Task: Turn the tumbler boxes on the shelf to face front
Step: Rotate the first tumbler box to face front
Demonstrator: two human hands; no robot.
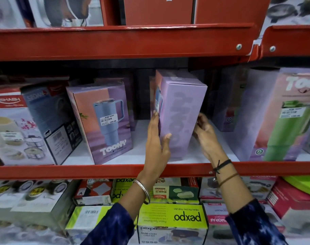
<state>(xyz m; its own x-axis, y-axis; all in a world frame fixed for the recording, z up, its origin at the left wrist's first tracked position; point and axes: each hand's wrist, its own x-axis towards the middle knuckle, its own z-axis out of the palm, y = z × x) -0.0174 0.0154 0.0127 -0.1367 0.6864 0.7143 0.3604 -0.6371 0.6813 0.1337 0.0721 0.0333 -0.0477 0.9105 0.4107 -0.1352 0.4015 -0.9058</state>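
Tumbler box in hand: the lilac tumbler box [180, 117] stood upright on the white floor of the middle shelf [115, 171], near the front rail and about mid-width; its plain lilac side with large tone-on-tone lettering faced the camera, while the picture face with a price sticker was turned to the left.
Left hand: the left hand [157, 144] lay flat along the box's left face, fingers pointing up, thumb pressed on the front lilac panel low down; it gripped the box rather than spread free.
Right hand: the right hand [204, 133] reached to the box's right edge, fingers curled and touching that side at mid-height; together the two hands clasped the box from both sides.
Wrists: a metal bangle [142, 190] sat on the left wrist; dark threads and a thin brown band [223, 170] on the right.
Neighbour on the left: a second tumbler box [104, 121] stood just beside, apart from the held one, its picture of a blue tumbler and a price sticker facing forward, slightly angled.
Neighbour on the right: a box showing a green tumbler [285, 121] stood well apart, its picture face forward.
Far left: a blue-and-white cookware box [27, 128] shared the same shelf.
Below: green lunch-box cartons [172, 220] filled the lower shelf.
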